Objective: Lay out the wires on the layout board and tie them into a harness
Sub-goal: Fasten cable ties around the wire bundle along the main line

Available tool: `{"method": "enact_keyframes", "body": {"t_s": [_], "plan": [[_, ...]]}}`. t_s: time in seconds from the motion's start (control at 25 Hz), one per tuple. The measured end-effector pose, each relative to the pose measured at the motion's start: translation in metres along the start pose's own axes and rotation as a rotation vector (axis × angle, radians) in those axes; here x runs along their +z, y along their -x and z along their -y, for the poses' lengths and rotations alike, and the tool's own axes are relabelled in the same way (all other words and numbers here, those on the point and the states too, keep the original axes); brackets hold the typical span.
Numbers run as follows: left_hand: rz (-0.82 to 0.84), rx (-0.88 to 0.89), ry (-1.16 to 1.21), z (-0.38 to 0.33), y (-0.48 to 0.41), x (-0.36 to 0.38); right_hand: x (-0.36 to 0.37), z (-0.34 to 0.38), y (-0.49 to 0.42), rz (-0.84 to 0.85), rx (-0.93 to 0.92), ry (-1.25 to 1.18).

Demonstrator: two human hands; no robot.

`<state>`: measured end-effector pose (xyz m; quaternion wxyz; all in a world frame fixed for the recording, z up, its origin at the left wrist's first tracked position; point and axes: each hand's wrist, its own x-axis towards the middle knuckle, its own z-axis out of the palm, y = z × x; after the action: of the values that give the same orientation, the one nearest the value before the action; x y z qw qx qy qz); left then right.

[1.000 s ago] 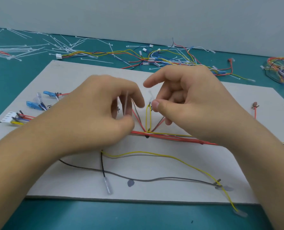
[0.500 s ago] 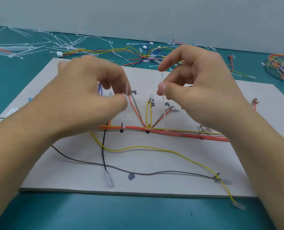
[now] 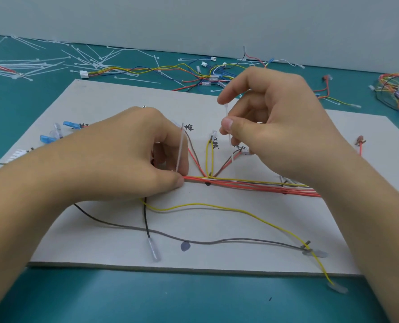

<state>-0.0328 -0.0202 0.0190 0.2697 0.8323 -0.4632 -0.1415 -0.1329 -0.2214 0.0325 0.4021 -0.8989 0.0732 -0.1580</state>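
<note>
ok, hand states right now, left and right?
Left hand: closed, pinching an upright cable tie at the red wire bundle.
Right hand: closed, pinching a second cable tie.

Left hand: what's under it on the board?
Red wire bundle runs under the left hand; a cable tie rises by its fingers. Bundle's left stretch is covered.

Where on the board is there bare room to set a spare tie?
Free: the far strip of the layout board, beyond the left hand; the band between the yellow wire and grey wire. Crowded: the red bundle by the right hand.
</note>
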Motion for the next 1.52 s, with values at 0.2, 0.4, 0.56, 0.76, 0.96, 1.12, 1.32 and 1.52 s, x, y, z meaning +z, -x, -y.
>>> {"method": "enact_keyframes", "body": {"t_s": [0.2,0.4,0.56,0.76,0.96,1.12,1.32,1.52], "plan": [[-0.031,-0.004,0.043,-0.001,-0.002,0.002,-0.002,-0.001,0.0,-0.026,0.006,-0.068],[-0.028,0.04,0.036,-0.002,0.0,0.0,-0.001,0.001,0.0,0.035,0.024,-0.197],[-0.263,0.089,0.084,-0.013,0.004,0.003,-0.003,0.003,0.001,0.104,0.029,-0.378],[-0.371,0.12,0.096,-0.024,0.004,0.013,-0.006,0.002,0.002,0.161,0.056,-0.562],[-0.35,0.099,0.151,-0.025,0.005,0.016,-0.007,0.003,0.003,0.163,0.072,-0.543],[-0.346,0.061,0.132,-0.024,0.004,0.016,-0.007,0.002,0.002,0.144,0.098,-0.537],[-0.316,0.054,0.136,-0.025,0.004,0.016,-0.007,0.002,0.001,0.12,0.088,-0.524],[-0.315,0.05,0.135,-0.024,0.003,0.017,-0.007,0.0,0.001,0.107,0.08,-0.499]]}}
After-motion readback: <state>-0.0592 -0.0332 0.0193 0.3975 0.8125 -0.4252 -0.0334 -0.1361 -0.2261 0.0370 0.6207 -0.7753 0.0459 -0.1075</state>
